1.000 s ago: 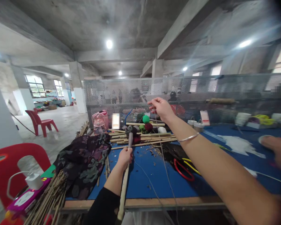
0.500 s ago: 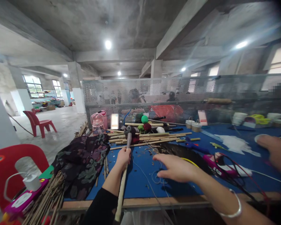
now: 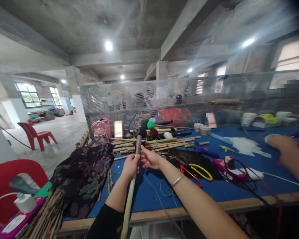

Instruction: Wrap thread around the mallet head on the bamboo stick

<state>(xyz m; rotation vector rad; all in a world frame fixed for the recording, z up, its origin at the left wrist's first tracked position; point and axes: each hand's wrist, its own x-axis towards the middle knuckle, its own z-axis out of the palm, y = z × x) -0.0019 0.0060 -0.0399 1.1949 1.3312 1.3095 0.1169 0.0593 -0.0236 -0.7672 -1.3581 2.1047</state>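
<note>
My left hand [image 3: 130, 167] is closed round a pale wooden stick [image 3: 128, 205], which slants up from the table's front edge. Above that fist, the stick's upper end carries a smooth grey wrapping [image 3: 138, 145]. My right hand [image 3: 151, 158], with a bangle at the wrist, is right beside the stick, fingers curled in at the base of the wrapping. Whatever its fingertips pinch is hidden. A thin grey thread [image 3: 154, 192] runs down from near both hands across the blue table [image 3: 149, 202]. Behind the wrapped end lie balls of yarn, among them a green ball [image 3: 150, 124].
Several bamboo sticks [image 3: 169, 144] lie beyond my hands. To the right are scissors [image 3: 201, 172], a blue glue gun [image 3: 205, 151] and a purple power strip [image 3: 229, 169]. Dark patterned cloth [image 3: 84, 176] and a twig bundle [image 3: 48, 212] are left. Another person's hand [image 3: 281, 142] reaches in at far right.
My right hand has swung left from over the table to the stick, and its fingers have curled in. The scissors' handles are now uncovered. My left hand keeps its grip.
</note>
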